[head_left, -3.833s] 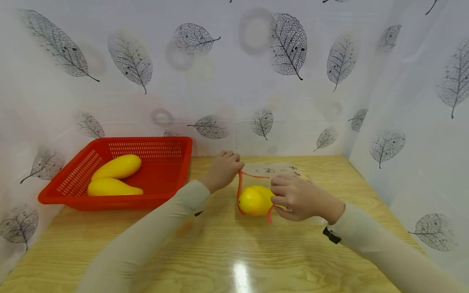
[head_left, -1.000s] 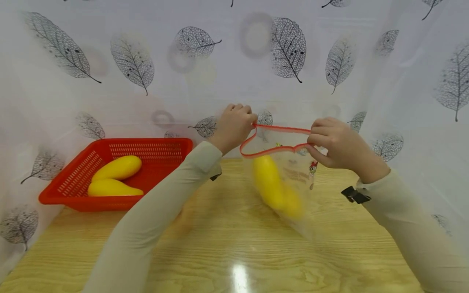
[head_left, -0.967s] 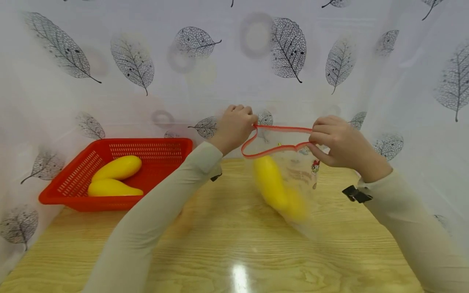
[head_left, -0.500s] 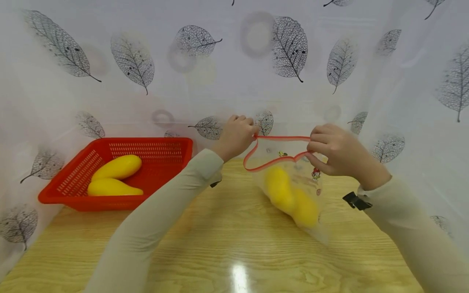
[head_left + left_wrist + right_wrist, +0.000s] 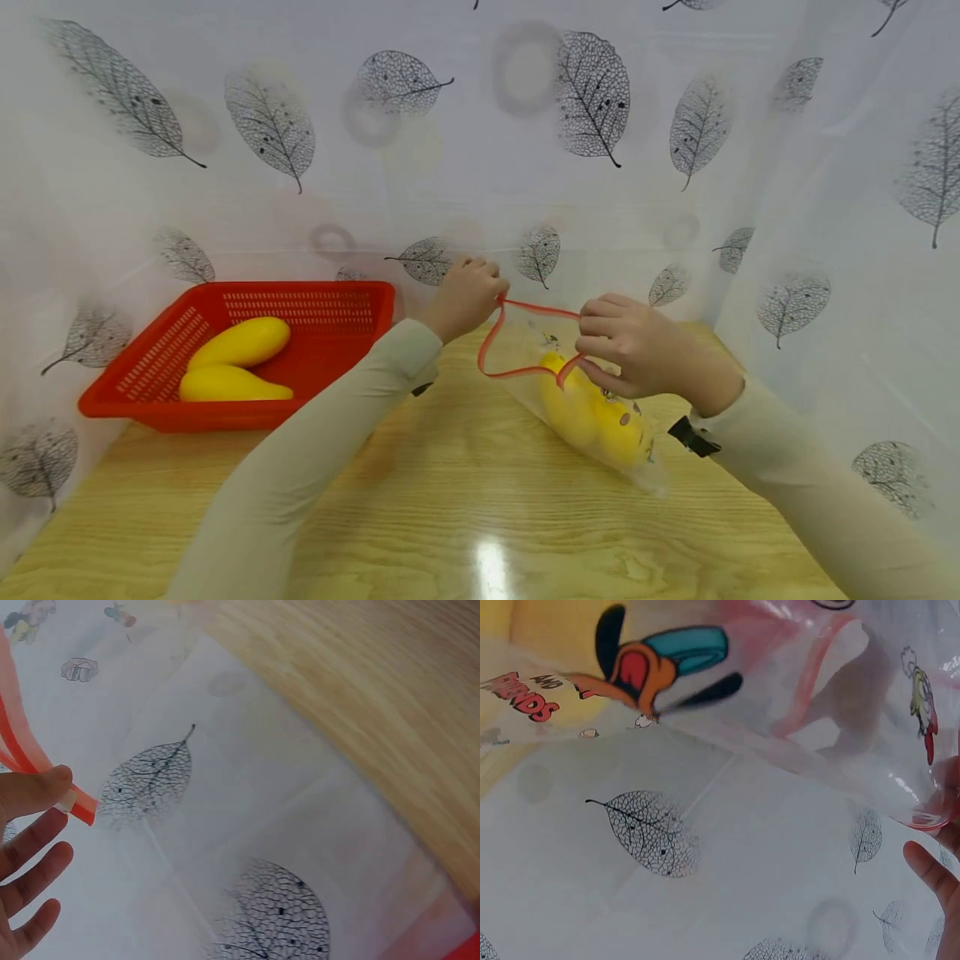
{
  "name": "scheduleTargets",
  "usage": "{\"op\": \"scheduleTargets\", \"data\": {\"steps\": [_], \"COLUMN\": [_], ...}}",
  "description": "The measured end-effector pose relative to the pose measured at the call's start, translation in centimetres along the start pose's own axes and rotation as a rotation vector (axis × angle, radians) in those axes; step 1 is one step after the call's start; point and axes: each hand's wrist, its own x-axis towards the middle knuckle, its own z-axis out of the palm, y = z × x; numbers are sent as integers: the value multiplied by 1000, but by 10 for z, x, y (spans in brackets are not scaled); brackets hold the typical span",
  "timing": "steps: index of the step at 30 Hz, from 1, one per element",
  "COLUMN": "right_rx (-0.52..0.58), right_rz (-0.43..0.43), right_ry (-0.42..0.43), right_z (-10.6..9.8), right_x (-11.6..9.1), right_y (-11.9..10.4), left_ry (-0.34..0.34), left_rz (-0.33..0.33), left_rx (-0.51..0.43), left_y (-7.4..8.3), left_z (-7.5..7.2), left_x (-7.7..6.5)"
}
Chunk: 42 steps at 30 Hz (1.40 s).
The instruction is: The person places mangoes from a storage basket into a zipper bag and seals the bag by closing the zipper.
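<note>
A clear zip bag (image 5: 517, 392) with a red-orange zip edge (image 5: 517, 372) and cartoon prints slants over the table, its mouth gaping. Several yellow mangoes (image 5: 573, 408) lie inside, partly behind my right hand. At the mouth's left corner my left hand (image 5: 467, 302) pinches the zip edge. The left wrist view shows my thumb (image 5: 45, 784) and forefinger on it beside a small whitish piece (image 5: 69, 801); the other fingers are spread. My right hand (image 5: 645, 350) pinches the mouth's right side. Seen from the right wrist, the printed film (image 5: 682, 652) covers much of the picture.
A red plastic basket (image 5: 367, 350) at the left holds two more yellow mangoes (image 5: 247, 342). A leaf-printed white curtain (image 5: 480, 183) hangs behind the wooden table (image 5: 420, 533) and along its sides.
First the bag lay low on the table; then both hands raised it, mangoes hanging inside. Since half a second ago they have lowered it and drawn it leftward, still holding the edge.
</note>
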Motion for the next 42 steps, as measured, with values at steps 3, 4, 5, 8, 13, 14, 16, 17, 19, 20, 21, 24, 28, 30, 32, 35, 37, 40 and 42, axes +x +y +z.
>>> {"op": "scheduleTargets", "data": {"steps": [3,4,5,8,13,14,16,17,19,20,21,24,28,30,32,35,37,40,42], "right_rx": [10,10,10,20,38,40,48,48,55,61,63,88,106,100,96,80,66,44,44], "right_rz": [-18,-21,-24,-22,-20,-23,-34,-42,-59,-64,-72,-94,-103,-100,-95,-95,-91,-82,-75], "right_ry": [-11,-18,-24,-44,-68,-74,-84,-88,-97,-104,-110,-124,-152,-170,-186,-209,-226,-247,-255], "right_z": [9,12,14,21,32,34,37,39,44,46,48,54,60,61,62,63,63,64,65], "right_x": [1,2,2,1,0,0,1,1,3,4,4,5,4,3,1,-1,-4,-8,-11], "right_y": [-5,-6,-8,-12,-22,-25,-31,-34,-41,-45,-49,-58,-66,-67,-68,-67,-66,-63,-62], "left_ry": [7,8,8,10,-8,-12,-21,-22,-16,-5,7,64,105,103,101,91,85,81,89], "left_rz": [18,23,26,34,38,39,43,46,55,61,68,82,77,69,61,45,38,32,33], "left_rx": [28,34,41,47,55,59,67,70,85,87,88,95,111,120,138,158,168,158,139], "left_y": [-3,-4,-5,-7,-8,-7,-6,-6,-5,-4,-4,-1,3,6,9,15,18,20,20], "left_z": [8,11,13,19,24,24,25,26,28,29,30,33,39,43,47,53,57,63,67], "left_x": [-5,-6,-7,-8,-9,-8,-8,-9,-9,-9,-10,-10,-6,-3,2,7,10,10,9]}}
